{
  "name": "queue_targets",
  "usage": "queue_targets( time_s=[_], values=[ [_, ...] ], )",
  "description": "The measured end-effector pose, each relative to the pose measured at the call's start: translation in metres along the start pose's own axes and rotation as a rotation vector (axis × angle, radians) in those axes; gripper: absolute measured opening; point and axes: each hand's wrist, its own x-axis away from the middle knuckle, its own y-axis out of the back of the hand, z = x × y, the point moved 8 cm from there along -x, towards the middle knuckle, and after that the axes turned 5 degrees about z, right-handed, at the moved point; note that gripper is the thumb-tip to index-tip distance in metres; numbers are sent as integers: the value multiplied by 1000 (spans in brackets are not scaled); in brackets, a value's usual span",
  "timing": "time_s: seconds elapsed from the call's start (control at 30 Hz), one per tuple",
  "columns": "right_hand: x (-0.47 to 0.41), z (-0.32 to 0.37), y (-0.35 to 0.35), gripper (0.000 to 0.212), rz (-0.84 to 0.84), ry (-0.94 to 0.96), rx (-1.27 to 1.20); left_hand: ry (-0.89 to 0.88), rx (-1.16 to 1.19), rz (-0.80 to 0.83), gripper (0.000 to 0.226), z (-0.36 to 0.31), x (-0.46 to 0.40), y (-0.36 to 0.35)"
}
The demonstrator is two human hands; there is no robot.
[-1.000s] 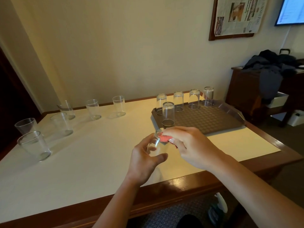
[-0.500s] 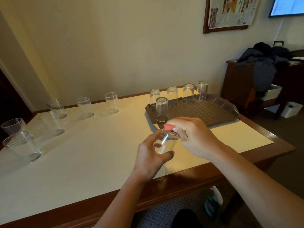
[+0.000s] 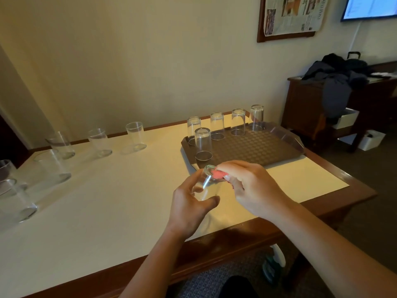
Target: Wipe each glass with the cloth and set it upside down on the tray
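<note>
My left hand grips a clear glass just above the table, its base tilted up and away from me. My right hand pinches a small pink cloth against the base of that glass. Most of the cloth is hidden under my fingers. Behind the hands lies a brown tray with several glasses upside down on it, the nearest one at its front left corner. Several upright glasses stand on the left of the table, among them one near the wall and one at the left edge.
The white table top has a brown wooden rim. A dark sideboard with dark clothing heaped on it stands at the right. A framed newspaper and a screen hang on the wall. A spray bottle sits on the floor below the table edge.
The glass has turned in my left hand, its base now up toward the tray. My right hand keeps the cloth on it. The camera has shifted slightly.
</note>
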Motion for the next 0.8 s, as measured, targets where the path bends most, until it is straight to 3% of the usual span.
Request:
queue_targets(
  time_s=[0.27, 0.4, 0.53, 0.67, 0.8],
  values=[
    [-2, -2, 4, 28, -48, -20, -92, 15, 126, 2, 52, -4, -14, -14],
    [27, -78, 17, 31, -84, -310, -12, 28, 286, -60, 39, -13, -35, -24],
    [64, -146, 9, 38, 59, -603, 152, 41, 358, -104, 35, -14, -77, -46],
    [61, -154, -12, 31, 228, -545, 214, 96, 233, -132, 61, 1, -123, -65],
    [62, -162, -30, 65, 422, -518, 275, 111, 88, -103, 53, 10, -156, -81]
  ],
)
